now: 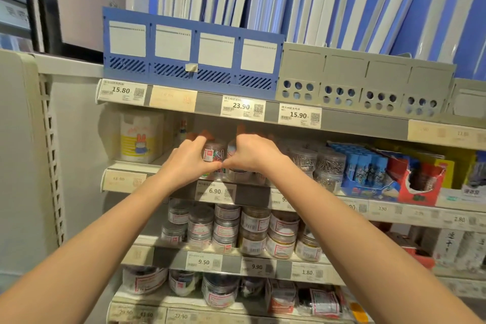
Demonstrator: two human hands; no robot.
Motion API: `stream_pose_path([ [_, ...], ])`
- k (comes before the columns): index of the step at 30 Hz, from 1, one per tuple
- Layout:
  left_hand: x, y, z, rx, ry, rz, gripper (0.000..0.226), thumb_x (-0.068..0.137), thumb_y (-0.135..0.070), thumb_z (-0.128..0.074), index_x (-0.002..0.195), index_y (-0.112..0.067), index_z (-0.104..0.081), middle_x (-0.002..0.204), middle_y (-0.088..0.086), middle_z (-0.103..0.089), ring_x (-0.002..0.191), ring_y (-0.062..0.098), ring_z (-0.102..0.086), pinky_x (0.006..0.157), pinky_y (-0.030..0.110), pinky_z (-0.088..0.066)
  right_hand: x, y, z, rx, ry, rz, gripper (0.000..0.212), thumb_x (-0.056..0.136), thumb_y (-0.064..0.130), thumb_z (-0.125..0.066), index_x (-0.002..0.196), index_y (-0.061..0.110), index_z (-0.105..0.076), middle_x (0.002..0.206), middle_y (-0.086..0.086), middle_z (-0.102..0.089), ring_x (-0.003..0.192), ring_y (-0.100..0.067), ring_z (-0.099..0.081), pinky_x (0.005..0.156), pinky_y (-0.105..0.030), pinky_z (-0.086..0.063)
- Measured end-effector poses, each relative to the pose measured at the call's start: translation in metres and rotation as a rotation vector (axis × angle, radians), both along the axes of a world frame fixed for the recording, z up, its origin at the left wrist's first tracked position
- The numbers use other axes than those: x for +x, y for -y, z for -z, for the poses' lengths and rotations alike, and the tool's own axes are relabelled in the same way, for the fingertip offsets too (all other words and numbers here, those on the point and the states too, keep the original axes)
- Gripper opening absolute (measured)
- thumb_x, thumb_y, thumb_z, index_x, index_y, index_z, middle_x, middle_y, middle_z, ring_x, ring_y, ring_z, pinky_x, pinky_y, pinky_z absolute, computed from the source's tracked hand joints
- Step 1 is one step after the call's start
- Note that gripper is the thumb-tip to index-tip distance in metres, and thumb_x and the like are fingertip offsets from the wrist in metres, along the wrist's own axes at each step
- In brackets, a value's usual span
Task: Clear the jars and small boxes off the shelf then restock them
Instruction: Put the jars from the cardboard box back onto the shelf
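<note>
Both my hands reach into the second shelf (126, 166) from the top. My left hand (188, 163) curls round a clear jar of coloured clips (213, 154). Right beside it, my right hand (253, 154) grips a neighbouring clear jar (238, 174), mostly hidden by the fingers. My thumbs nearly touch between the two jars. Further right on the same shelf stand stacked clear jars of metal pins (330, 167). Small blue boxes (364, 166) sit in a display carton beyond them.
A white box with a rabbit picture (139, 137) stands at the shelf's left end. The shelf below carries several stacked jars (236, 229), with more jars under that. Above are a blue file rack (192, 52) and a grey file rack (365, 81). A red torn carton (418, 181) stands at right.
</note>
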State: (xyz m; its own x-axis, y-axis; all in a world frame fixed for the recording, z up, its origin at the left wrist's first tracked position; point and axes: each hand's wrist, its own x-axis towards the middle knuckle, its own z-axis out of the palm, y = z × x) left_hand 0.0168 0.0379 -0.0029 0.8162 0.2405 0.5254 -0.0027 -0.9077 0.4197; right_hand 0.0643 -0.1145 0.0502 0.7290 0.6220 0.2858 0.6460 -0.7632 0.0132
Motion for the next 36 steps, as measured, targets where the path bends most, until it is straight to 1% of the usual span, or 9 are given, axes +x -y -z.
stream_pose_path([
  [5,0.000,0.000,0.001,-0.022,0.011,0.021,0.059,0.076,-0.049,-0.072,0.123,-0.020,-0.049,0.104,0.006,-0.061,0.091,0.024,-0.062,0.078,0.041,-0.054,-0.003,0.004,0.013,0.027,0.091,-0.011,0.041,0.085,0.050,-0.060,0.102,0.013,-0.052,0.093,-0.004,-0.056,0.094,-0.028,-0.059,0.072,-0.036,-0.043],
  [8,0.003,-0.001,0.003,-0.024,0.016,0.014,0.056,0.078,-0.048,-0.071,0.121,-0.019,-0.050,0.103,0.005,-0.060,0.090,0.023,-0.062,0.075,0.037,-0.052,-0.003,0.007,0.021,0.036,0.194,-0.007,0.048,0.086,0.053,-0.057,0.118,0.017,-0.056,0.107,-0.010,-0.059,0.102,-0.032,-0.059,0.086,-0.041,-0.044],
  [10,0.005,-0.002,0.004,-0.030,0.022,0.015,0.056,0.077,-0.049,-0.071,0.119,-0.020,-0.050,0.102,0.004,-0.060,0.089,0.023,-0.062,0.074,0.036,-0.052,-0.002,0.009,0.023,0.029,0.252,0.012,0.051,0.086,0.058,-0.055,0.118,0.019,-0.057,0.109,-0.010,-0.060,0.102,-0.031,-0.060,0.088,-0.041,-0.044],
  [15,0.004,-0.002,0.005,-0.033,0.017,0.017,0.046,0.078,-0.050,-0.070,0.108,-0.022,-0.048,0.099,0.004,-0.059,0.088,0.023,-0.062,0.073,0.036,-0.052,0.004,0.006,0.022,0.021,0.273,0.055,0.079,0.084,0.060,-0.056,0.142,0.014,-0.031,0.114,-0.009,-0.064,0.110,-0.032,-0.059,0.110,-0.052,-0.024],
  [17,0.005,-0.002,0.005,-0.035,0.019,0.017,0.044,0.078,-0.051,-0.070,0.105,-0.025,-0.046,0.099,0.005,-0.059,0.089,0.024,-0.062,0.073,0.037,-0.051,0.003,0.004,0.022,0.020,0.255,0.053,0.070,0.086,0.058,-0.055,0.135,0.010,-0.040,0.114,-0.011,-0.063,0.108,-0.033,-0.060,0.108,-0.049,-0.028],
  [21,0.005,-0.002,0.009,-0.051,0.029,0.020,0.052,0.080,-0.049,-0.069,0.118,-0.019,-0.049,0.101,0.007,-0.058,0.093,0.027,-0.060,0.077,0.037,-0.049,-0.003,0.005,0.025,0.017,0.255,0.074,0.049,0.092,0.052,-0.050,0.119,0.012,-0.055,0.114,-0.012,-0.060,0.107,-0.034,-0.059,0.096,-0.045,-0.040],
  [27,0.014,-0.002,0.008,-0.021,0.033,0.044,0.064,0.083,-0.049,-0.067,0.138,-0.029,-0.041,0.100,0.006,-0.062,0.094,0.028,-0.060,0.076,0.036,-0.047,-0.004,0.010,0.038,0.028,0.333,0.091,0.046,0.099,0.038,-0.043,0.133,0.009,-0.039,0.120,-0.014,-0.060,0.116,-0.037,-0.052,0.100,-0.051,-0.032],
  [31,0.019,-0.001,0.008,0.013,0.025,0.035,0.062,0.085,-0.047,-0.065,0.139,-0.030,-0.038,0.099,0.006,-0.064,0.095,0.030,-0.061,0.077,0.037,-0.049,-0.002,0.015,0.039,0.048,0.328,0.101,0.034,0.100,0.032,-0.042,0.129,0.014,-0.045,0.119,-0.012,-0.061,0.113,-0.035,-0.054,0.099,-0.049,-0.034],
  [36,0.026,-0.002,0.009,0.014,0.021,0.026,0.063,0.085,-0.047,-0.064,0.139,-0.035,-0.033,0.103,0.006,-0.067,0.093,0.029,-0.063,0.079,0.037,-0.052,-0.001,0.018,0.037,0.057,0.309,0.101,0.034,0.098,0.032,-0.046,0.128,0.017,-0.048,0.120,-0.010,-0.060,0.116,-0.036,-0.052,0.099,-0.049,-0.033],
])
